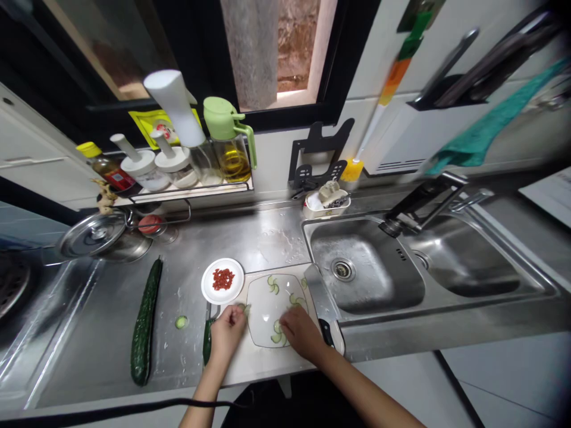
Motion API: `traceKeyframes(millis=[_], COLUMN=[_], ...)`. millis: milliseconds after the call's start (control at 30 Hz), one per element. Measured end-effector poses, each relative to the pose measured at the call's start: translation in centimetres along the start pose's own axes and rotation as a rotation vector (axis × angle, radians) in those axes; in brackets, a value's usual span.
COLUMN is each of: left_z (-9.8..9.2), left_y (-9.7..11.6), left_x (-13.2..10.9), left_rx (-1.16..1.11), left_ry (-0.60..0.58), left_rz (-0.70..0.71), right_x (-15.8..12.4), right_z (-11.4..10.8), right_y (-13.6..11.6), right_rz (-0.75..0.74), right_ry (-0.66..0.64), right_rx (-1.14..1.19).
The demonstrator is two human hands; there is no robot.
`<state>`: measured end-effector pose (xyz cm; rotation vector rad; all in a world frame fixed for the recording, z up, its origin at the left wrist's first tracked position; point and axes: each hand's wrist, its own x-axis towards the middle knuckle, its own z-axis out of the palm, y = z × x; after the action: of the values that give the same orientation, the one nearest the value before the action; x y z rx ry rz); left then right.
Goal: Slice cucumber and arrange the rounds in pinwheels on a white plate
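Observation:
A square white plate lies on a cutting board, with thin cucumber slices laid in curved clusters near its edges. My left hand is at the plate's left edge, its fingers pinched by a cucumber slice. Over the plate's right part, my right hand has its fingers drawn together beside a lower cluster; whatever they hold is hidden. A cut cucumber piece rests left of my left hand. Up and left, a small white plate holds red chopped bits.
A cleaver lies along the board's right side, near the double sink. On the left are a whole cucumber, a cucumber end and a lidded pot. Behind stands a condiment rack.

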<state>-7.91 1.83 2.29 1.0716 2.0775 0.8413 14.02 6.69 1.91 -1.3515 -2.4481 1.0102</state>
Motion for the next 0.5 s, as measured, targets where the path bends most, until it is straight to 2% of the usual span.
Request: traceKeyframes(millis=[167, 333, 400, 500], left_z=[1.1, 2.2, 2.4, 2.6], left_y=[1.8, 2.9, 3.0, 2.9], left_x=[-0.5, -0.8, -0.8, -0.8], left_rx=[-0.232, -0.449, -0.539, -0.669], left_ry=[-0.17, -0.298, -0.335, -0.391], left_rz=[-0.003, -0.075, -0.15, -0.367], right_x=[2.1, 3.5, 3.6, 3.4], right_z=[-0.4, -1.5, -1.9, -2.3], right_y=[-1.3, -2.5, -2.6, -2.6], right_rz=[-0.003, 0.129, 0.141, 0.132], right_ry=[0.117, 0.037, 0.023, 0.017], right_rx=[0.207, 0.381, 0.387, 0.394])
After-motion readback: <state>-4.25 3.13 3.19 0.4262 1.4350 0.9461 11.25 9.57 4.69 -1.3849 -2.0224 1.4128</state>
